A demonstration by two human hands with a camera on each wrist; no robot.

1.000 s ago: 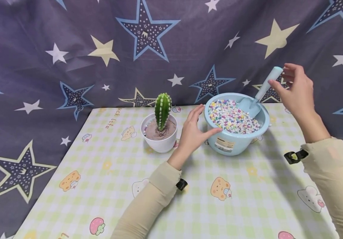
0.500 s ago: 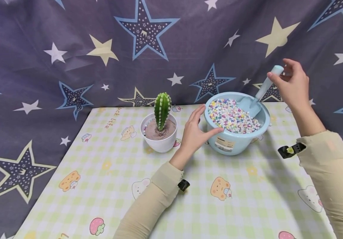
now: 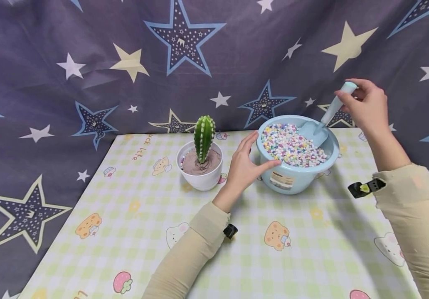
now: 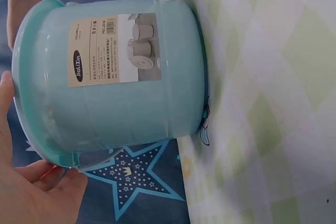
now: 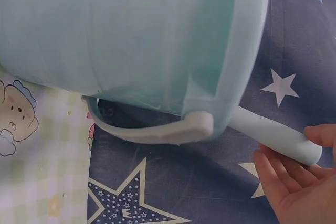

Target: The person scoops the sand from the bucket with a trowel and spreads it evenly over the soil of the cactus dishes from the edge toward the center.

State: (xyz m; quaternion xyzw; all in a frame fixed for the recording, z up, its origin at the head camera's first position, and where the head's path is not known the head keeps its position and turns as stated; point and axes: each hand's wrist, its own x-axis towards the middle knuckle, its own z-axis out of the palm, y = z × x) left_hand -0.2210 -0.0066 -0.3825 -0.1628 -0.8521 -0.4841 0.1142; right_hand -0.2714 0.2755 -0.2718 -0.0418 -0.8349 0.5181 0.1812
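Standing between both hands (image 3: 241, 167) (image 3: 371, 107), the bucket (image 3: 304, 178) holds the scoop (image 3: 334, 109).

A dark, star-printed fabric backdrop (image 3: 237, 50) hangs behind a pale green-checked, cartoon-printed tablecloth (image 3: 250, 220).

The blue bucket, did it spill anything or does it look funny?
The bucket stands upright with colourful beads inside. One odd thing: the right wrist view shows a few tiny specks on the tablecloth, perhaps stray beads, too small to tell.
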